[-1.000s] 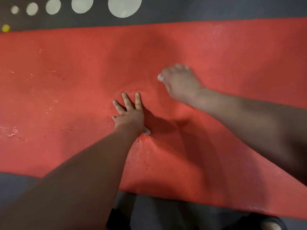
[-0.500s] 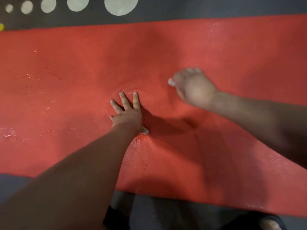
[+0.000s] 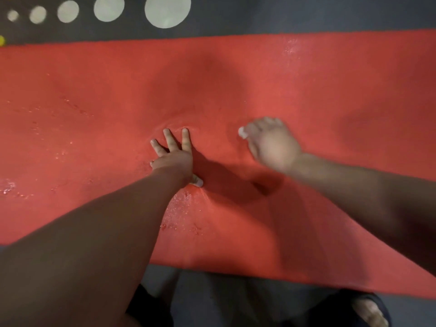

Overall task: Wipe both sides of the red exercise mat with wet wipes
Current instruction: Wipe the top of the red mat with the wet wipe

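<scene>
The mat (image 3: 330,90) lies on the floor (image 3: 283,15), pressed at centre by the spread left hand (image 3: 174,159). The right hand (image 3: 271,145), curled on a wipe (image 3: 241,133), was drawn from 2 to 3 o'clock of it; this side is probably still being wiped.

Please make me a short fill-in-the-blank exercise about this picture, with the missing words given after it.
1. The mat is ___ in colour.
2. The left hand, fingers spread, presses flat on the ___.
3. The right hand pinches a ___ wipe.
4. On the dark floor beyond the mat, ___ pale circles form a row.

Missing words: red; mat; white; five.
</scene>
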Demonstrator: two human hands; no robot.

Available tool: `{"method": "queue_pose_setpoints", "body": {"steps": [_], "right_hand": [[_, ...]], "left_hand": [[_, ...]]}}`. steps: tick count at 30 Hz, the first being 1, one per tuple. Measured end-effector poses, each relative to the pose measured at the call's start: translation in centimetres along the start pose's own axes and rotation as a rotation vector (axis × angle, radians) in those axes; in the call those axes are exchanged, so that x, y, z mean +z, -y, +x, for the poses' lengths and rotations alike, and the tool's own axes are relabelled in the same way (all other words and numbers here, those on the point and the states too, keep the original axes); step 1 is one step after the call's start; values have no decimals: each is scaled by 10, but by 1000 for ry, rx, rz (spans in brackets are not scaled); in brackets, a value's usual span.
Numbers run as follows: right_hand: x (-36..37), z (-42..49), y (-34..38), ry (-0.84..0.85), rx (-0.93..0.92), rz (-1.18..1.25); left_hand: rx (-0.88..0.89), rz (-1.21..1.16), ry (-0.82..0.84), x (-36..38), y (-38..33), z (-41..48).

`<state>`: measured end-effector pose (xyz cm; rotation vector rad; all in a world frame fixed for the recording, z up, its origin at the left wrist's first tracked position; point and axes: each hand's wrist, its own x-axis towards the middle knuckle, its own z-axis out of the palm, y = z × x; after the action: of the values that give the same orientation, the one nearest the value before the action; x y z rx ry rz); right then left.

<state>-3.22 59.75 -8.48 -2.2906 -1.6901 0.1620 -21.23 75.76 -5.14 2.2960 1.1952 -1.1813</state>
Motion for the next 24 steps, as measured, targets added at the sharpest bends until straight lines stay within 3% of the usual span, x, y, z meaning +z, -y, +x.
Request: {"method": "queue_pose_setpoints", "body": {"steps": [6, 10, 13, 17, 24], "right_hand": [[5, -37, 62, 207, -185, 123], [2, -18, 75, 274, -9, 219], [2, -14, 74, 170, 147, 156], [1, -24, 81, 319, -7, 167], [5, -32, 90, 273, -134, 127]], "left_hand": [[117, -97, -85, 6, 29, -11], [179, -40, -145, 27, 71, -33], [131, -25, -183, 56, 93, -54], [53, -11, -119, 88, 112, -67], [2, -104, 73, 108, 104, -79]]}}
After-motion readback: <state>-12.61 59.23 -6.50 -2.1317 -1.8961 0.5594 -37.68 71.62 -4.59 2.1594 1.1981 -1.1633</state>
